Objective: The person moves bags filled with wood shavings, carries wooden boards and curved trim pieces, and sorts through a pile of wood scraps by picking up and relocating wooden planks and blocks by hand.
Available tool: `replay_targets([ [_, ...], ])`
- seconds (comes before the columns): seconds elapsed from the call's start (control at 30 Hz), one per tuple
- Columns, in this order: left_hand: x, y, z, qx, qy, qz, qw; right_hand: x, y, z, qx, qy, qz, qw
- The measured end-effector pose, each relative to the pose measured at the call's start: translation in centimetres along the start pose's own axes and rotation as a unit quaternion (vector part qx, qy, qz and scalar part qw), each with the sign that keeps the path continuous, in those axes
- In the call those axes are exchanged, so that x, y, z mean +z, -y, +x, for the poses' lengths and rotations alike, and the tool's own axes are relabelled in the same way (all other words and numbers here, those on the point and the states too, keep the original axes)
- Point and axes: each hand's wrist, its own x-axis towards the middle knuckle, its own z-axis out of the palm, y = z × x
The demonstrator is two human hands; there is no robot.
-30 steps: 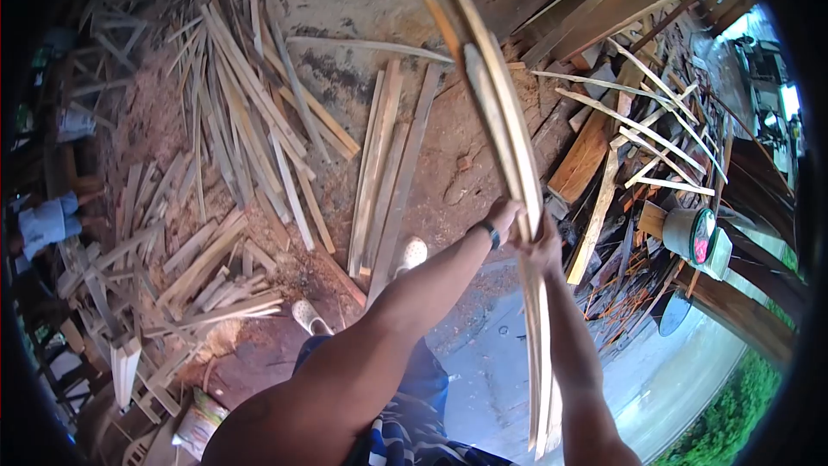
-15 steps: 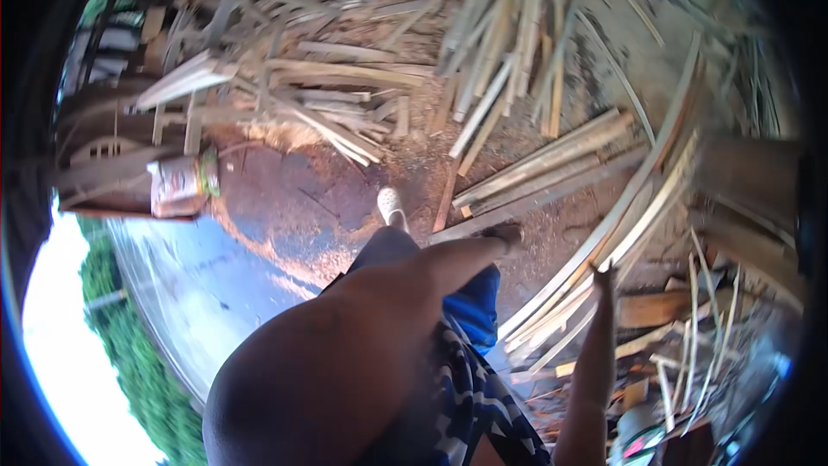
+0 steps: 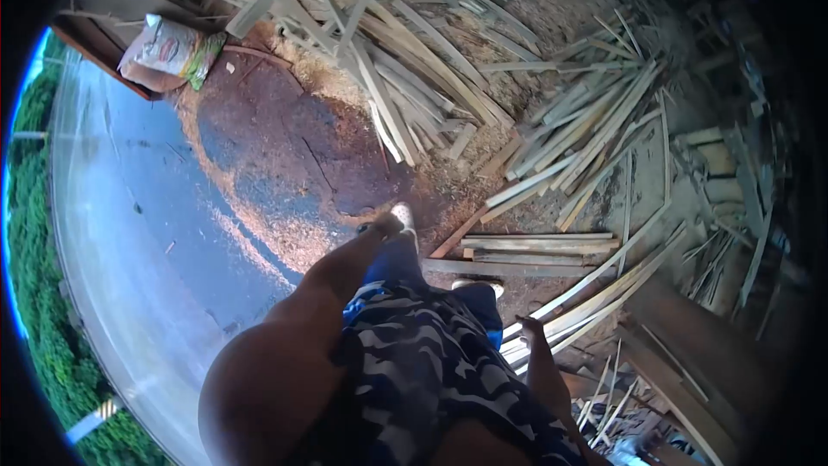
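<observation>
Right hand [image 3: 530, 330] at a bundle of long, pale, slender wooden strips [image 3: 595, 309] beside the person's leg; its fingers appear closed round the strips, though blur leaves the exact grip uncertain. The hold at one side probably lets the long pieces clear the legs. Left hand [image 3: 385, 225] near a pale perforated shoe [image 3: 403, 215] — finger spread cannot be told. Loose grey-brown battens [image 3: 595, 125] lie roughly aligned, presumably for gathering. White-and-green printed plastic bag [image 3: 166, 45]: lettering illegible.
</observation>
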Motion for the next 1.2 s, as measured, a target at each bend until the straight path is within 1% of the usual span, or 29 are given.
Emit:
replay_targets([
  [0.03, -3.3, -0.5, -1.9, -0.038, 0.054, 0.001, 0.998, 0.8, 6.0, -3.1, 0.074, -0.046, 0.046, 0.995],
  [0.07, -6.5, -1.0, -3.7, -0.075, 0.108, 0.006, 0.991, 0.6, 9.6, -3.3, 0.047, -0.045, 0.023, 0.998],
  [0.13, -2.7, 5.6, -7.2, -0.03, 0.122, 0.077, 0.989, 0.7, 17.1, -3.7, 0.006, -0.028, 0.026, 0.999],
  [0.2, -2.6, 8.8, -10.3, -0.155, 0.063, -0.074, 0.983, 0.6, 21.8, 1.2, -0.112, -0.067, -0.074, 0.989],
  [0.23, -2.9, 9.9, -11.8, -0.191, 0.042, -0.151, 0.969, 0.1, 23.9, 2.4, -0.14, -0.064, -0.076, 0.985],
  [0.27, -4.4, 10.7, -13.8, -0.226, 0.022, -0.224, 0.948, 0.5, 28.5, 0.6, -0.17, -0.06, -0.077, 0.981],
  [0.33, -7.6, 11.1, -16.4, -0.269, 0.003, -0.303, 0.914, 1.9, 35.6, -2.0, -0.234, -0.049, -0.011, 0.971],
  [0.4, -11.1, 10.9, -18.0, -0.293, 0.007, -0.328, 0.898, 2.8, 41.1, -3.1, -0.266, 0.008, -0.028, 0.964],
  [0.43, -12.7, 10.8, -18.7, -0.308, 0.009, -0.347, 0.886, 3.3, 42.5, -1.9, -0.273, -0.014, -0.04, 0.961],
  [0.47, -14.8, 10.5, -19.4, -0.323, 0.01, -0.365, 0.873, 4.1, 44.5, -3.2, -0.266, -0.042, -0.087, 0.959],
  [0.5, -15.9, 10.2, -19.8, -0.359, -0.039, -0.466, 0.808, 4.5, 46.0, -3.6, -0.267, -0.011, -0.103, 0.958],
  [0.53, -17.2, 10.0, -19.9, -0.389, -0.088, -0.557, 0.728, 5.0, 47.1, -3.7, -0.268, 0.019, -0.117, 0.956],
  [0.57, -18.9, 9.6, -19.9, -0.406, -0.131, -0.573, 0.7, 5.5, 47.6, -3.6, -0.243, 0.024, -0.123, 0.962],
  [0.63, -22.5, 9.3, -19.7, -0.437, -0.218, -0.597, 0.636, 6.5, 47.6, -0.3, -0.194, 0.033, -0.134, 0.971],
  [0.67, -24.5, 9.5, -19.7, -0.429, -0.228, -0.599, 0.637, 7.0, 46.8, 2.1, -0.209, 0.031, -0.17, 0.963],
  [0.7, -26.5, 10.3, -19.5, -0.42, -0.24, -0.6, 0.638, 7.6, 47.2, 1.7, -0.125, 0.057, -0.165, 0.977],
  [0.73, -28.2, 11.6, -19.2, -0.41, -0.254, -0.6, 0.638, 8.5, 47.2, 1.2, -0.107, 0.037, -0.181, 0.977],
  [0.77, -29.1, 13.6, -18.8, -0.381, -0.275, -0.592, 0.655, 9.3, 47.4, 0.7, -0.103, 0.045, -0.168, 0.979],
  [0.8, -30.0, 15.8, -18.3, -0.352, -0.295, -0.582, 0.671, 10.2, 47.2, 1.0, -0.07, 0.041, -0.125, 0.989],
  [0.83, -30.9, 18.1, -17.9, -0.323, -0.313, -0.571, 0.687, 10.7, 47.0, 1.7, -0.061, 0.042, -0.13, 0.989],
  [0.87, -33.0, 19.8, -17.5, -0.318, -0.315, -0.564, 0.694, 11.4, 47.4, 1.6, -0.072, 0.049, -0.149, 0.985],
  [0.9, -35.8, 21.0, -16.9, -0.314, -0.315, -0.557, 0.701, 12.7, 48.9, -0.7, -0.057, 0.032, -0.097, 0.993],
  [0.93, -38.1, 22.8, -16.4, -0.311, -0.316, -0.551, 0.707, 12.9, 48.9, 0.7, -0.064, 0.077, -0.057, 0.993],
  [0.97, -38.2, 26.1, -15.3, -0.299, -0.312, -0.472, 0.768, 14.1, 49.7, 0.3, -0.058, 0.049, -0.037, 0.996],
  [1.0, -38.5, 28.9, -14.1, -0.254, -0.305, -0.359, 0.845, 14.6, 50.1, 1.0, -0.06, 0.062, -0.022, 0.996],
  [1.03, -39.0, 31.6, -12.9, -0.205, -0.29, -0.241, 0.903, 15.3, 50.2, 2.1, -0.04, 0.068, -0.012, 0.997],
  [1.1, -43.5, 33.7, -11.2, -0.2, -0.247, -0.217, 0.923, 16.2, 51.7, 3.0, 0.0, 0.066, 0.002, 0.998],
  [1.17, -53.0, 31.3, -9.4, -0.274, -0.217, -0.321, 0.88, 18.9, 55.2, 2.3, 0.026, 0.05, 0.017, 0.998],
  [1.2, -56.0, 31.4, -8.4, -0.301, -0.209, -0.331, 0.87, 20.0, 57.9, 1.7, 0.046, 0.051, -0.006, 0.998],
])
